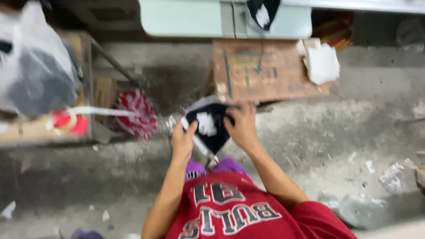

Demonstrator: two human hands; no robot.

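Two hands on one small black-and-white cloth piece

Nearest are the red jersey [239, 217] and purple shorts [228, 166]; just beyond, the left hand [183, 141] and right hand [242, 128] are each closed on an edge of the cloth piece [208, 126], held in the air above the concrete floor [310, 128]. It looks light, soft and floppy, best pinched at opposite edges; its long axis seems to run near to far, tapering toward the person, though blur makes this unsure. Farther off sit a brown cardboard box [265, 71], white fabric scraps [322, 62], and a clear plastic bag [33, 62] at far left

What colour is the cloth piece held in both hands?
The cloth piece is black with white patches, seen in the head view.
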